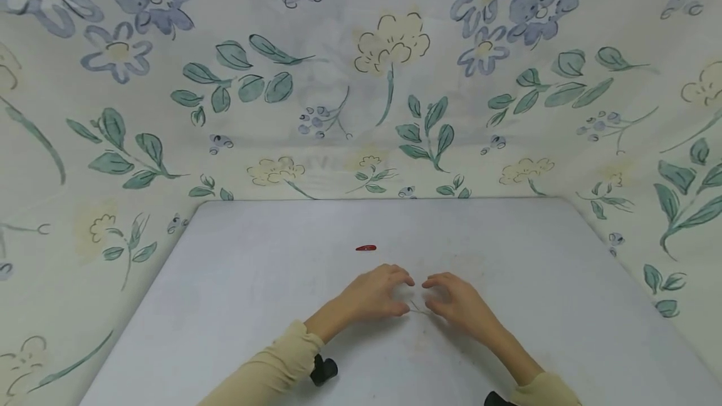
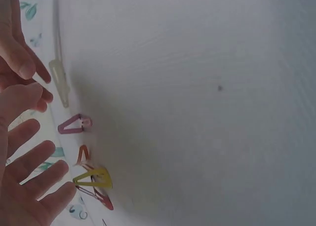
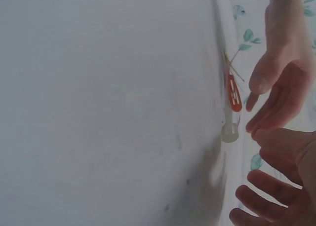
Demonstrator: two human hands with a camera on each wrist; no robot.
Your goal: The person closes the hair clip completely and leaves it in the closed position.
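Observation:
In the head view my left hand (image 1: 372, 293) and right hand (image 1: 464, 306) face each other low over the white table, fingers gently bent, thumbs apart from the fingers. Thin pale lines (image 1: 416, 309) show on the table between the thumbs. Beyond my left hand lies a small red hair clip (image 1: 366, 247). The left wrist view shows several hair clips past the fingers: a pale clip (image 2: 59, 83), a purple clip (image 2: 73, 124) and a yellow clip (image 2: 95, 178) among them. From the right wrist, an orange-red clip (image 3: 234, 94) appears beside the fingertips. Neither hand holds anything visible.
The white table (image 1: 254, 249) reaches back to a floral cloth (image 1: 333, 174) that rises behind it and at both sides. A black wrist device (image 1: 324, 369) sits under the left sleeve, and another (image 1: 496, 400) shows by the right sleeve.

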